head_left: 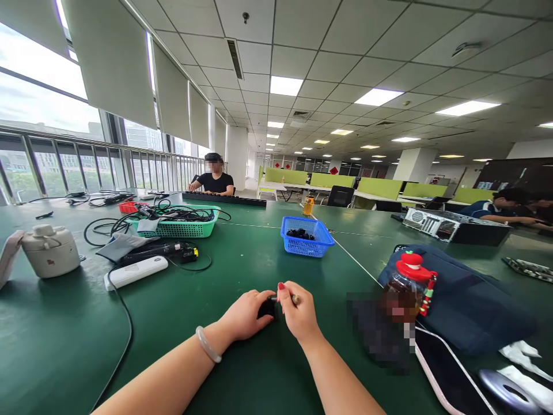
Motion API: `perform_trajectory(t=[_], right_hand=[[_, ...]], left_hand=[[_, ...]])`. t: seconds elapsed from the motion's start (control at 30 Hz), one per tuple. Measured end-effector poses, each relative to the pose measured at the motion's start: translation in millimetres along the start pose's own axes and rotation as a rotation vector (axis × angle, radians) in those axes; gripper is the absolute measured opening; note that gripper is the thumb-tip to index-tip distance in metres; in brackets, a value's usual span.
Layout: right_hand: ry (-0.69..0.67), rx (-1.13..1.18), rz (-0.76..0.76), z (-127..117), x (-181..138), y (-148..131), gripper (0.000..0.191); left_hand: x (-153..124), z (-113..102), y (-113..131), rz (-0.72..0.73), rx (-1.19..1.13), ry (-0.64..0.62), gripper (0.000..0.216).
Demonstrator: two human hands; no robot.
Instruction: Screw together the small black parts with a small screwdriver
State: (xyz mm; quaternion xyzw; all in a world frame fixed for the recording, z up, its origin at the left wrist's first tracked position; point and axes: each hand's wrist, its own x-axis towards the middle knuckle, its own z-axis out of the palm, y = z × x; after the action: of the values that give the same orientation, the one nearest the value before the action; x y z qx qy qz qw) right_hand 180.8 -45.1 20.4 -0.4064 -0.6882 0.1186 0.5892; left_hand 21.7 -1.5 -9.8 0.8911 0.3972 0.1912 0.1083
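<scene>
Closest in, both forearms reach over the green table [242, 268] and the two hands meet just above its surface. The left hand [244, 316], with a pale bracelet [208, 344] on its wrist, is curled shut around a small black part [266, 308]. The part shows only as a dark patch between the two hands. The right hand [301, 316] touches the part from the other side, thumb and forefinger pinched on a thin tool [295, 299] with a brass-coloured end. The fingers hide most of the part, so what it is cannot be told.

To the right of the hands a phone [449, 374] lies flat near the table edge. Just behind it a jar [408, 288] with a red lid stands upright against a dark blue bag [470, 311]. To the left, a white oblong device [136, 271] lies near a black cable. Further left, well apart from the hands, stands a white pot [49, 251].

Straight ahead, beyond the hands, sits a blue basket [307, 237] holding a few black pieces [300, 234]. Left of it is a green basket [177, 227] heaped with cables, with a small red tray [128, 207] behind it. On the right side lie a computer case [453, 226] on its side and a circuit board [529, 268].

At the far end, a person in a black shirt [215, 180] sits with hands on a long black keyboard [224, 199]. An amber bottle [307, 204] stands to the right of it.
</scene>
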Motion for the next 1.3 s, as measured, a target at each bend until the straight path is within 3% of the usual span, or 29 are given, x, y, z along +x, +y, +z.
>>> perform_trajectory(t=[0.27, 0.4, 0.5, 0.77, 1.3], right_hand=[[0.055, 0.077, 0.048, 2.2, -2.9, 5.7, 0.05], [0.157, 0.217, 0.093, 2.8, -5.0, 7.0, 0.055], [0.158, 0.287, 0.134, 4.4, -5.8, 7.3, 0.058], [0.007, 0.157, 0.04, 12.2, -7.8, 6.9, 0.052], [0.161, 0.183, 0.191, 7.8, -2.7, 18.3, 0.051]], left_hand=[[2.6, 0.3, 6.5, -0.104, 0.035, 0.048, 0.053], [0.9, 1.3, 7.9, -0.128, 0.017, 0.061, 0.051], [0.0, 1.5, 6.1, -0.137, -0.017, 0.07, 0.049], [0.6, -1.2, 3.9, -0.092, -0.06, 0.053, 0.043], [1.3, 1.2, -1.5, -0.11, -0.086, 0.031, 0.066]])
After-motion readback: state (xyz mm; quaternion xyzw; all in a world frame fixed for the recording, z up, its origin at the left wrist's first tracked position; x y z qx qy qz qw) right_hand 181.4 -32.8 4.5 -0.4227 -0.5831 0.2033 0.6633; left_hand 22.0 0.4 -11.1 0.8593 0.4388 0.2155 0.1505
